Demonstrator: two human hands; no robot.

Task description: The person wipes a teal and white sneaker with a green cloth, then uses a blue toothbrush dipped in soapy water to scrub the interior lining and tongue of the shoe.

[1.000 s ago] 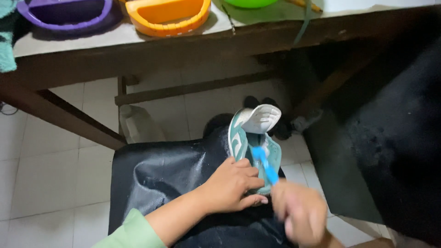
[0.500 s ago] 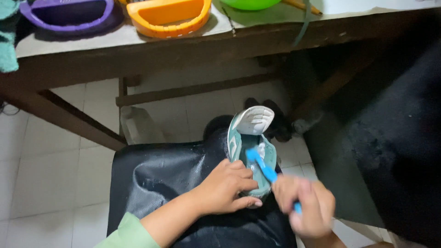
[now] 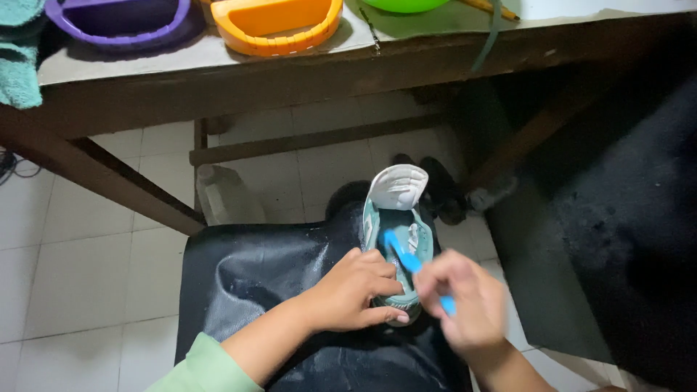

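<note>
A teal and white shoe (image 3: pixel 398 210) rests toe-away on a wet black apron (image 3: pixel 247 272) over my lap. My left hand (image 3: pixel 356 290) grips the shoe's heel end from the left side. My right hand (image 3: pixel 461 301), blurred with motion, holds a blue brush (image 3: pixel 406 258) whose head lies over the shoe's opening near the laces.
A wooden table (image 3: pixel 290 72) stands ahead with a purple basin (image 3: pixel 116 18), an orange basin (image 3: pixel 276 22) and a green one (image 3: pixel 403 4) on it. A teal towel (image 3: pixel 18 65) hangs at the left. White floor tiles and a pale jug (image 3: pixel 225 196) lie below; dark sheeting covers the right.
My right hand has shifted with the blue brush along the shoe's opening, staying blurred. My left hand keeps its hold on the shoe.
</note>
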